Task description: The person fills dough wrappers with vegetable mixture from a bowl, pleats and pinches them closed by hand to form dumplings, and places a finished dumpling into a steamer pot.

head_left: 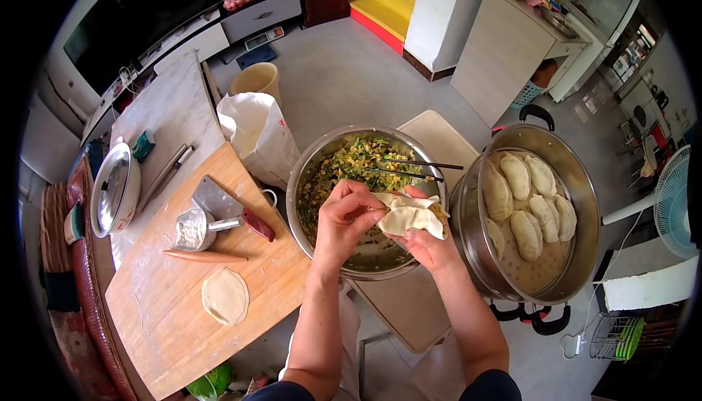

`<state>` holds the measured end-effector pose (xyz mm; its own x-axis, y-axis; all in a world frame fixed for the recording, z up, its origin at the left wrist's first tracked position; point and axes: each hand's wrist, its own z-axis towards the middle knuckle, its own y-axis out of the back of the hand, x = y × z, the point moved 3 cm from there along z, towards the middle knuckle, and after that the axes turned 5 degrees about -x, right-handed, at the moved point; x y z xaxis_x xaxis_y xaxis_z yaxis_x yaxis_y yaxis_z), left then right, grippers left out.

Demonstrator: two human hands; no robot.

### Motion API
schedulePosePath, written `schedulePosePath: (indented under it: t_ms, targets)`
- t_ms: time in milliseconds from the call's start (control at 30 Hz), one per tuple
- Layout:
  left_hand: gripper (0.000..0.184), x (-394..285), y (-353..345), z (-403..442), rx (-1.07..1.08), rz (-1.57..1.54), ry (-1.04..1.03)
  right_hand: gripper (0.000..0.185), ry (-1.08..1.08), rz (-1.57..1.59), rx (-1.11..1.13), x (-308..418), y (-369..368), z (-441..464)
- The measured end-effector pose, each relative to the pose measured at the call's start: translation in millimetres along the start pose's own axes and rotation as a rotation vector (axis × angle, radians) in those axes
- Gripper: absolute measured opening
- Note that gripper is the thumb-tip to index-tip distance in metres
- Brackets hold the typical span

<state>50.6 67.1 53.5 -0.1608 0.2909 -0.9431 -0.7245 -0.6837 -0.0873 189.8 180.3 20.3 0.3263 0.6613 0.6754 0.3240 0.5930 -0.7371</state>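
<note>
A half-folded dumpling (pixel 406 220) is held over a large metal bowl (pixel 294 214) of chopped green and yellow filling (pixel 338 161). My left hand (pixel 345 218) pinches the left end of its dough edge. Cupped under and around the other end is my right hand (pixel 431 244); some filling shows at that side. Black chopsticks (pixel 420 163) rest across the bowl, just beyond my fingers. To the right, a steamer pot (pixel 585 255) holds several folded dumplings (pixel 526 236). One flat dough round (pixel 225 296) lies on the wooden board (pixel 164 342) at left.
On the board are a cleaver (pixel 218 198), a flour scoop (pixel 194 229), a tapered rolling pin (pixel 205 256) and a dark red object (pixel 258 224). A flour sack (pixel 256 134) stands behind. A lidded white basin (pixel 115 190) sits far left; a fan (pixel 671 200) is at right.
</note>
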Motion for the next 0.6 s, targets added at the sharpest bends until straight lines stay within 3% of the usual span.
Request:
schedulePosePath:
  t_ms: [67, 167, 267, 467, 600]
  targets:
    - [0.036, -3, -1, 0, -0.061, 0.034, 0.012, 0.078, 0.019, 0.019, 0.009, 0, 0, 0]
    - [0.043, -8, -7, -1, -0.150, -0.272, 0.227, 0.075, 0.055, 0.044, 0.042, 3, -2, -1]
    - [0.044, 10, -4, -3, -0.129, -0.257, 0.282, 0.075, 0.075, 0.045, 0.062, 5, -1, 0]
    - [0.033, 10, -11, -4, -0.149, -0.330, 0.320, 0.075, 0.076, 0.045, 0.058, 5, 1, 0]
    - [0.022, 3, -14, -7, -0.243, -0.222, 0.244, 0.078, 0.053, 0.046, 0.045, 5, 4, -1]
